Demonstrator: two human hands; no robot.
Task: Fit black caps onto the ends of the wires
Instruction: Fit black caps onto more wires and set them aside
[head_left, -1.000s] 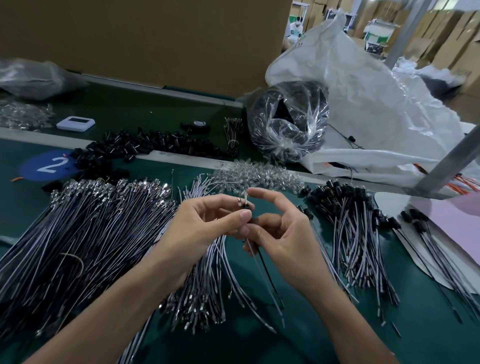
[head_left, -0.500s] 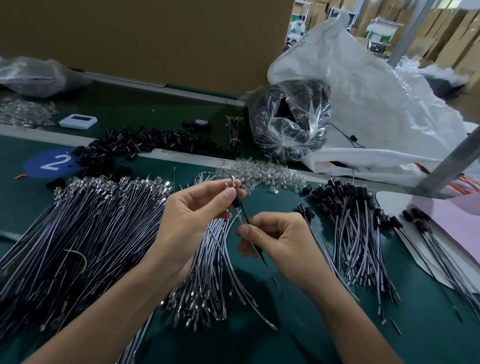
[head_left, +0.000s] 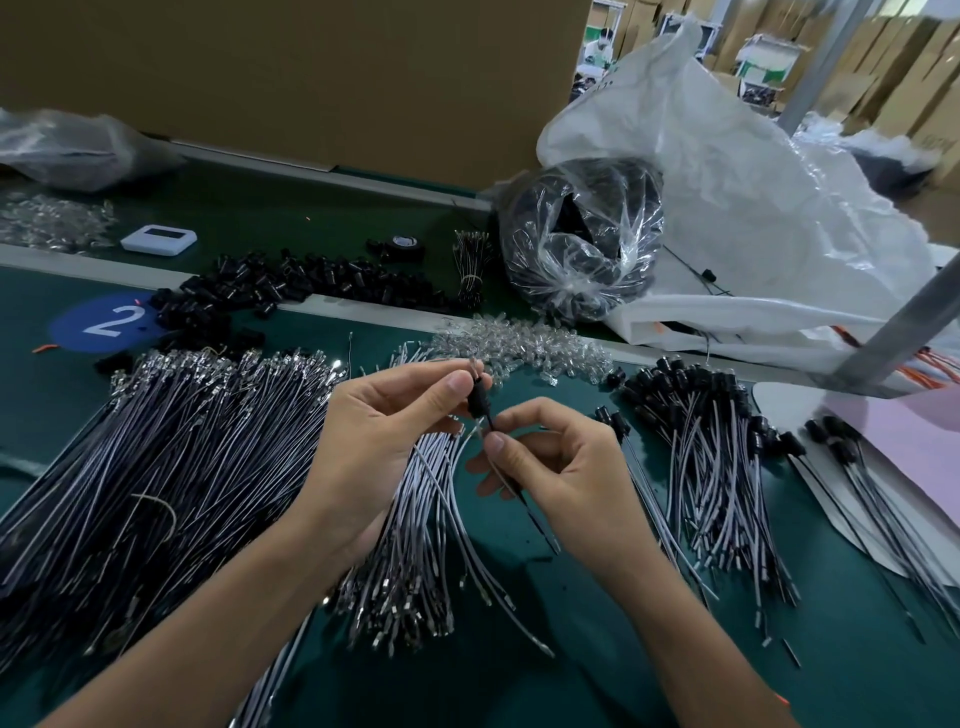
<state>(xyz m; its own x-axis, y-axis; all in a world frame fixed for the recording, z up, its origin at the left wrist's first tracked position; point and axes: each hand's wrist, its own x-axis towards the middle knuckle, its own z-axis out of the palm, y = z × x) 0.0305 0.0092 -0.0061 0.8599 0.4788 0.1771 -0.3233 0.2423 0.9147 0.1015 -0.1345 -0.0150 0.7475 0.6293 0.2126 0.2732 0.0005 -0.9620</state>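
Looked down on a green desk (head_left: 545, 691), with a white plastic sack (head_left: 753, 182) slumped at upper right. Found a broad heap of bare-ended wires (head_left: 171, 467) fanned across the left half, a clear bag of black parts (head_left: 582, 244) above centre, and a bundle of capped wires (head_left: 711, 457) at right. Passed over loose black caps (head_left: 291, 286) strewn at upper left. Pinched one black cap (head_left: 478, 397) in the left grip (head_left: 379, 447) at frame centre, thumb and forefinger closed on it. Clasped a thin wire (head_left: 537, 522) in the right grip (head_left: 561, 467) just below, its upper end meeting the cap's underside.
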